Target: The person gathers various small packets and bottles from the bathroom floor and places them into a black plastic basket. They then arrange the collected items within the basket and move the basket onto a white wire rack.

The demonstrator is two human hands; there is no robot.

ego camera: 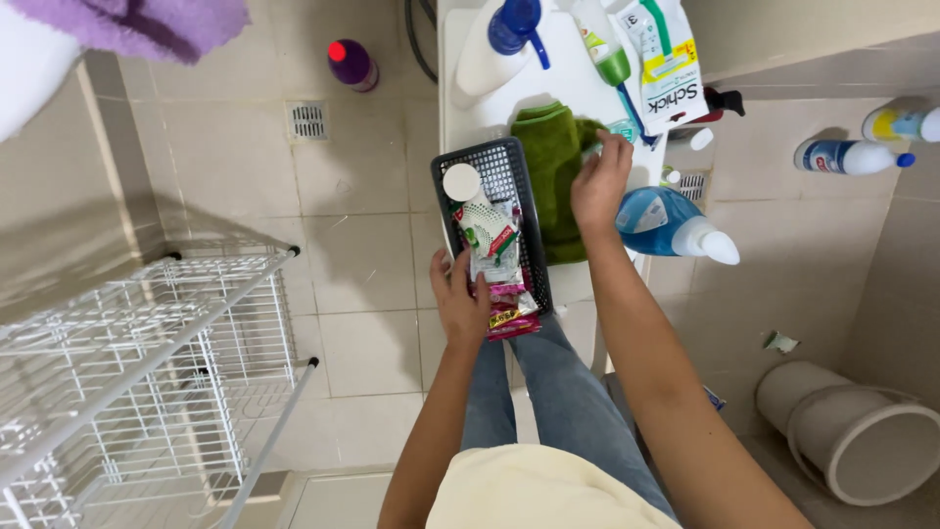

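At far left a white wire rack (147, 362) stands on the tiled floor (362, 323), with a purple cloth (147, 22) at the top edge and a purple bottle with a red cap (351, 64) standing near a floor drain (307, 120); further right the left hand (460, 304) grips the near left edge of a black plastic basket (509, 167), its fingers curled over the rim and partly over the packets, so it holds the basket steady on the narrow white desk (460, 108); inside the basket lie a white-capped tube (475, 211) and red and pink sachets (509, 315); just beside the basket, to its right, lies a folded green towel (550, 157); the right hand (599, 184) rests on that towel's right edge, fingers bent and pinching a small pale-green item that is too hidden to name; right of it lies a blue bottle with a white nozzle (666, 223); behind stand a spray bottle with a blue trigger (499, 39), a green-capped bottle (605, 49) and a white razor pack (666, 59); at far right more bottles (852, 155) lie on the floor and a white bucket (867, 436) lies tipped on its side.
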